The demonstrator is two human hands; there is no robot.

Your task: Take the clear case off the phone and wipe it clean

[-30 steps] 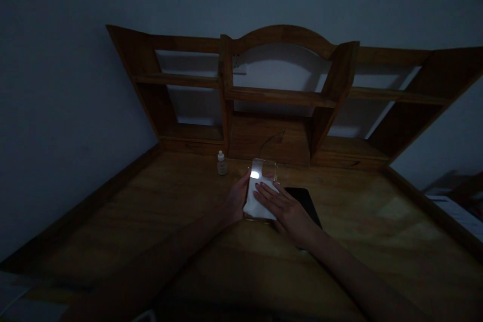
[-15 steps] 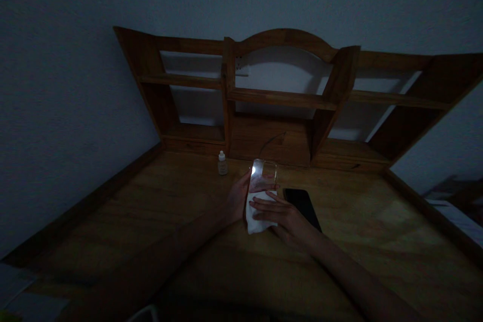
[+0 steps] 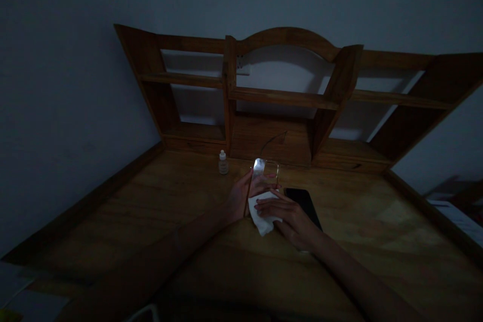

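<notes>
A clear phone case [image 3: 259,170] is tilted up above the desk, its upper left part catching a bright reflection. My left hand [image 3: 239,196] grips it along the left side, with fingers showing through from behind. Over its lower half lies a white tissue [image 3: 263,221], one corner hanging below. My right hand [image 3: 287,214] presses the tissue against the case with its fingers held together. A black phone [image 3: 306,205] rests on the desk just right of the case, partly covered by my right hand and forearm.
A small dropper bottle [image 3: 223,163] with a white cap stands left of the case. Behind it, a wooden shelf unit [image 3: 279,95] runs along the desk's [image 3: 362,211] back edge. A power outlet [image 3: 243,68] shows on the wall. The room is dim.
My right hand has shifted slightly to the right and turned with the tissue, which now bunches and hangs to a point. My left hand keeps its hold on the case.
</notes>
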